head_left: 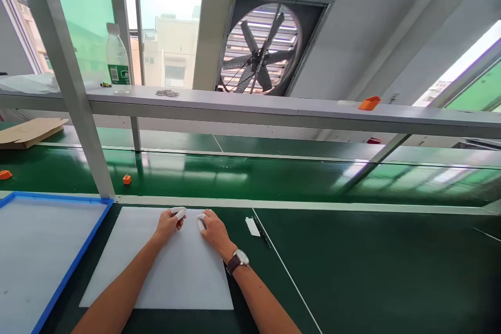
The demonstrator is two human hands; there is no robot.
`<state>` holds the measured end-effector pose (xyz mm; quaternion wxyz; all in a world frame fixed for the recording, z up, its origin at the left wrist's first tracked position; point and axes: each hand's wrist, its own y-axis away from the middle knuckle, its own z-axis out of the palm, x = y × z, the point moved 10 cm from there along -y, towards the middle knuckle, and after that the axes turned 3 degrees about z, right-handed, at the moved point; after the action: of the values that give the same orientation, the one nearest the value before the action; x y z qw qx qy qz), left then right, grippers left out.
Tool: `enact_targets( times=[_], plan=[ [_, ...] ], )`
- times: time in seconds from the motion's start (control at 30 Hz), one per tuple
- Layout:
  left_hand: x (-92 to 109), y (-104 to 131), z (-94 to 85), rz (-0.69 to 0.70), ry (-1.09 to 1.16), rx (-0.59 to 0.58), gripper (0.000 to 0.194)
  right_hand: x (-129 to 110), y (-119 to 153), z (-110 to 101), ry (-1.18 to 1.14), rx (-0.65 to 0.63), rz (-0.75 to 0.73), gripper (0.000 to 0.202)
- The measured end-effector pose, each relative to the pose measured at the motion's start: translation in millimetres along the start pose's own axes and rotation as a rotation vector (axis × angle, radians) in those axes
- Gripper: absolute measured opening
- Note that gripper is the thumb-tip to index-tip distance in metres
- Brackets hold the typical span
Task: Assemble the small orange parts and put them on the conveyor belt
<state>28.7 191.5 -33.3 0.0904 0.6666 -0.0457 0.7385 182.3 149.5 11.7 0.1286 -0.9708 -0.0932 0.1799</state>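
A white sheet [183, 276] lies on the dark green table under both my forearms. My left hand [167, 225] is over its far part, fingers curled in, with white coverings on the thumb and index finger pressed together. Anything between those fingertips is too small to make out. To the right, my right hand [215, 230] rests by the sheet's far right corner. Its thumb and index finger, also covered in white, curve with a small gap between them, and I see nothing held there. A watch [237, 261] with a dark strap is on my right wrist.
At left lies a blue-edged white board [43, 255]. A small white card [252, 226] and a black pen-like item [262, 232] lie right of the sheet. Beyond are a grey post [66, 73], a shelf [242, 107] with a plastic bottle [117, 57], and a small orange piece [127, 179].
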Motion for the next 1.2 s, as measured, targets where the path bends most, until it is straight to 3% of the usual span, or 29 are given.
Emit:
enact_targets(
  times=[0.23,0.53,0.73,1.0,1.2],
  plan=[
    [-6.1,5.1,-2.1,-0.052,0.083,0.004,0.031,4.5,-23.8,17.7,0.07,-0.05,0.066,0.018],
    [-7.3,12.6,7.9,-0.122,0.083,-0.003,0.036,18.9,-14.1,33.7,0.012,-0.028,0.006,0.021],
    [-5.9,10.2,16.4,-0.166,0.103,-0.044,0.035,25.5,-5.2,24.2,-0.172,0.172,-0.083,0.02],
    [-23.7,-0.1,13.8,-0.164,0.191,-0.043,0.039,25.5,-3.1,21.7,-0.129,0.183,-0.094,0.032],
    [-8.8,-1.3,17.2,-0.096,0.198,-0.073,0.04,13.0,-5.4,12.7,-0.068,0.168,-0.153,0.028]
  ],
)
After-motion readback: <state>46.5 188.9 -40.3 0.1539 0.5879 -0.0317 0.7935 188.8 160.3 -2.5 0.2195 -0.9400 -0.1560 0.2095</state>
